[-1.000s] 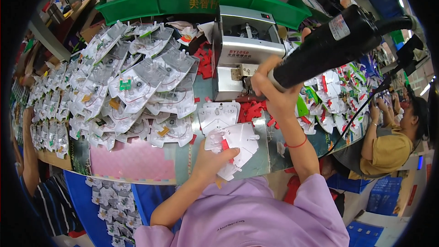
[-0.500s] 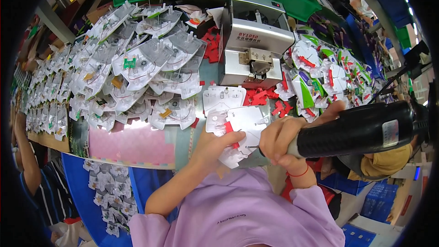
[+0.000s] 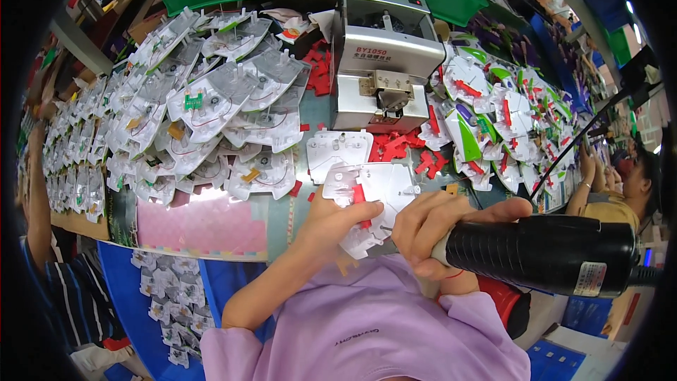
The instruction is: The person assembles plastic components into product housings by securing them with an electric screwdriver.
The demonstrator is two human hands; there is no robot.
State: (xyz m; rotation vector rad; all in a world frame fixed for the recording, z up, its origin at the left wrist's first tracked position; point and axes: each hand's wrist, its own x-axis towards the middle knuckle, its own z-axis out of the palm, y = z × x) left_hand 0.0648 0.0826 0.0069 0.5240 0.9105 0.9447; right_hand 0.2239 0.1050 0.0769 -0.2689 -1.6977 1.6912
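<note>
My left hand (image 3: 331, 224) presses down on a clear white plastic part (image 3: 372, 194) with a small red piece on it, at the table's near edge. My right hand (image 3: 438, 229) grips a black electric screwdriver (image 3: 546, 254), held almost level with its tip at that plastic part. A second clear plastic part (image 3: 338, 149) lies just behind it. The screwdriver's tip is hidden by my fingers.
A grey screw-feeder machine (image 3: 384, 56) stands behind the part, with loose red pieces (image 3: 398, 148) before it. Several clear plastic shells (image 3: 211, 113) pile up left; finished parts with red and green inserts (image 3: 486, 113) lie right. A co-worker (image 3: 620, 183) sits right, another person's arm (image 3: 42, 240) left.
My right hand brought the screwdriver down from beside the grey machine to the plastic part at the near edge. My left hand stayed on that part.
</note>
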